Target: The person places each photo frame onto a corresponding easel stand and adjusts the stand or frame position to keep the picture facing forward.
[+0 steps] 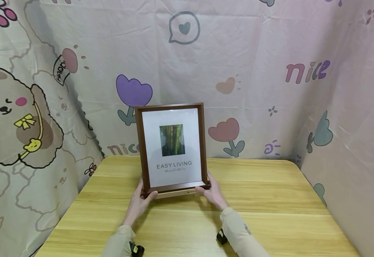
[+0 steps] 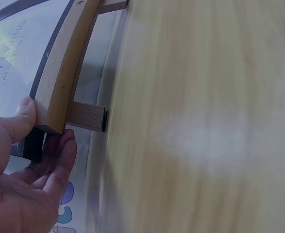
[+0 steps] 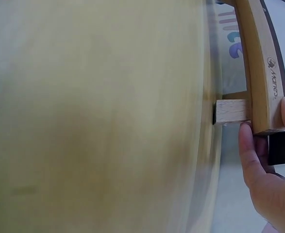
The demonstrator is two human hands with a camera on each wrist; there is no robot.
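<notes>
A brown picture frame stands upright, leaning slightly back, with a white sheet printed "EASY LIVING" and a small green picture inside. Along its lower edge runs a light wooden stand, whose short foot shows in the left wrist view. My left hand grips the lower left corner, thumb in front and fingers curled beneath. At the opposite lower corner, my right hand holds on the same way. Dark lettering marks the stand's bar in the right wrist view, close to the right thumb.
Under the frame lies a yellow wood-grain table. Behind it and on both sides hangs a pale curtain printed with flowers, words and a cartoon animal. Small black devices are worn at both wrists, by the beige sleeves.
</notes>
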